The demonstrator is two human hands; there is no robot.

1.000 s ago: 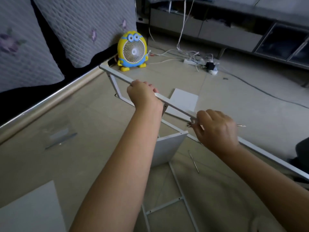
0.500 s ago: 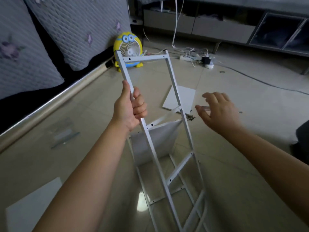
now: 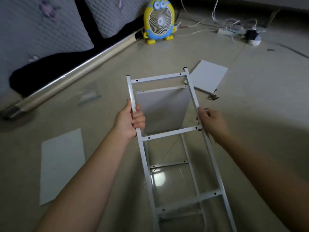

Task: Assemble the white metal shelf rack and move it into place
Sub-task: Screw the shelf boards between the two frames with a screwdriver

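1. Through the head camera, the only view there was, the person's left hand (image 3: 132,121) was wrapped round the left rail of a white ladder-like side frame (image 3: 168,133), fingers curled tight about the tube.
2. The right hand (image 3: 213,124) sat against the frame's right rail with its fingers bent. The fingertips seemed to nip something small and dark, but I could not tell what, nor whether they gripped the rail itself.
3. The frame was held tilted above the floor (image 3: 117,67), over a shelf board (image 3: 160,109) standing on edge, its far edge just below the top crossbar. A second frame (image 3: 168,164) lay beneath, showing between the rungs.
4. A loose board (image 3: 209,76) lay just past the frame's far right corner, with a little heap of screws (image 3: 213,97) near it, and another board (image 3: 61,164) lay off to the left. A yellow cartoon-faced fan (image 3: 158,20) and a power strip (image 3: 234,30) with tangled cables stood well away.
5. To my eye the rack was barely begun, with one board in and the frames not yet joined.
6. The danger was the one-handed hold. If the right hand busied itself with a screw, the frame could swing on the left grip, topple the upright board or lever its joint. A dropped screw would roll off across that smooth floor.
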